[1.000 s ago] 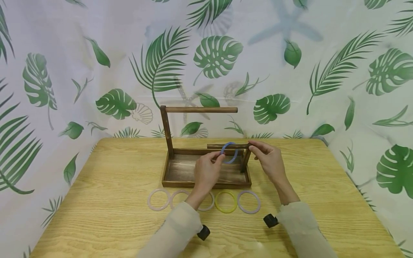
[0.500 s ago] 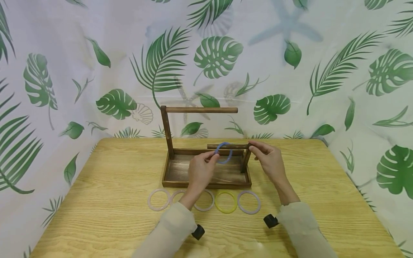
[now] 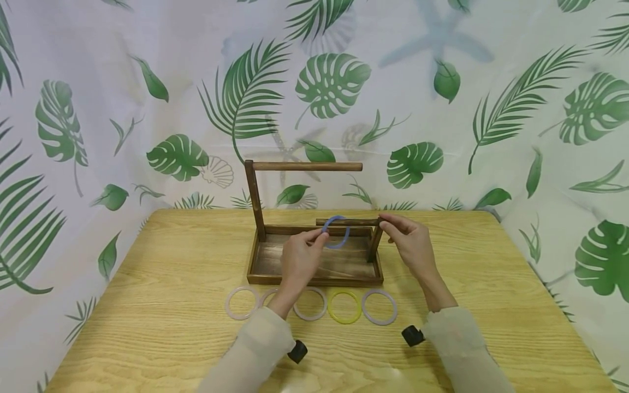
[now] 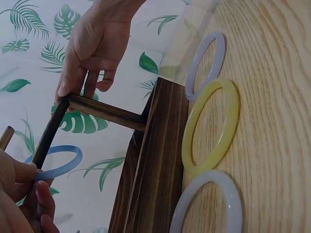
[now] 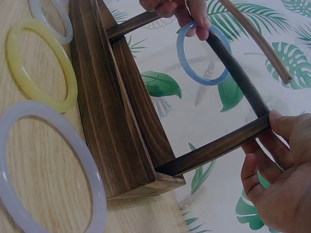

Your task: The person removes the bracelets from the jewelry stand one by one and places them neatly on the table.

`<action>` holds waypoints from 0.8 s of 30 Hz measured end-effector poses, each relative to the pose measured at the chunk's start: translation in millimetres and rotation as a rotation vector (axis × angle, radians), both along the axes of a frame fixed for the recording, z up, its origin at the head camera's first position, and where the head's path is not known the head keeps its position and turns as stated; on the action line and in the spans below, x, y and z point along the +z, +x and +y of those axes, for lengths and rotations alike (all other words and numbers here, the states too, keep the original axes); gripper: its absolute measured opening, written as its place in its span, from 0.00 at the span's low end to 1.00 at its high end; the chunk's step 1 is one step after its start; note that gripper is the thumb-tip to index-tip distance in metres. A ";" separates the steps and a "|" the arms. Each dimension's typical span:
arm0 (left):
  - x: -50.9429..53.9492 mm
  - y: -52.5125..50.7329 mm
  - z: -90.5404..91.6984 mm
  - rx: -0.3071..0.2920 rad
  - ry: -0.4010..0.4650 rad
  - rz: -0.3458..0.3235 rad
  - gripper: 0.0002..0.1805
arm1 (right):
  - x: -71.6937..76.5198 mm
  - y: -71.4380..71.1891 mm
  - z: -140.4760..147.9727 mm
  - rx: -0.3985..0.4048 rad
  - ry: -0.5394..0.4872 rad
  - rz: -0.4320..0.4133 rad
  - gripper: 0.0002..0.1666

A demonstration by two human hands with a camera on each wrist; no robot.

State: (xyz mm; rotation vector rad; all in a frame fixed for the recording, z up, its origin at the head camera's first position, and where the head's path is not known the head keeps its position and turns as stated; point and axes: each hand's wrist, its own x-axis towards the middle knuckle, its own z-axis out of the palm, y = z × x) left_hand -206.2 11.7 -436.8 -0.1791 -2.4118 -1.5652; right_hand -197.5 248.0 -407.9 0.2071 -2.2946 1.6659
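A blue bangle (image 3: 347, 237) hangs around the lower bar (image 3: 365, 222) of a dark wooden jewelry stand (image 3: 314, 281). My left hand (image 3: 301, 259) pinches the bangle's left side between thumb and fingers, close to the bar's free end. In the right wrist view the bar passes through the bangle (image 5: 181, 53). My right hand (image 3: 413, 246) pinches the top corner of the stand's short post (image 3: 375, 245), where the lower bar joins it. Its thumb presses that corner in the right wrist view, with the other fingers (image 5: 250, 177) behind.
A row of bangles lies before the stand: a pale pink one (image 3: 227, 305), a yellow one (image 3: 344, 322), a lavender one (image 3: 379, 323) and others, one partly behind my left forearm. The stand's taller post (image 3: 255, 202) carries an upper bar (image 3: 307, 166). A leaf-patterned cloth (image 3: 344, 131) hangs behind the table.
My left hand has moved left with the blue bangle, sliding it along the lower bar toward the free end. The right hand stays on the post.
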 end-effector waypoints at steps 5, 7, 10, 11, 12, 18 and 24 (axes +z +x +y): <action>0.1 -0.7 -1.9 0.004 -0.005 0.004 0.13 | 0.1 -0.1 -0.2 0.001 0.004 0.005 0.17; -0.3 -1.0 -2.7 0.005 -0.007 0.001 0.13 | 0.3 -0.2 -0.3 0.001 0.006 0.006 0.17; -0.2 -1.1 -4.4 0.010 -0.011 -0.003 0.13 | 0.5 -0.2 -0.4 -0.001 0.008 0.004 0.17; 0.1 -0.9 -5.0 0.010 -0.011 -0.003 0.13 | 0.5 -0.3 -0.3 -0.001 0.007 0.003 0.17; 0.4 -0.7 -5.7 0.011 -0.012 -0.005 0.14 | 0.6 -0.2 -0.4 -0.002 0.007 0.003 0.17; 1.7 0.0 -9.0 0.011 -0.006 -0.010 0.13 | 1.3 0.2 -1.0 -0.005 0.008 0.006 0.17; 1.1 -0.1 -13.5 0.018 -0.025 0.005 0.12 | -17.9 -13.0 7.2 -0.012 0.003 0.007 0.18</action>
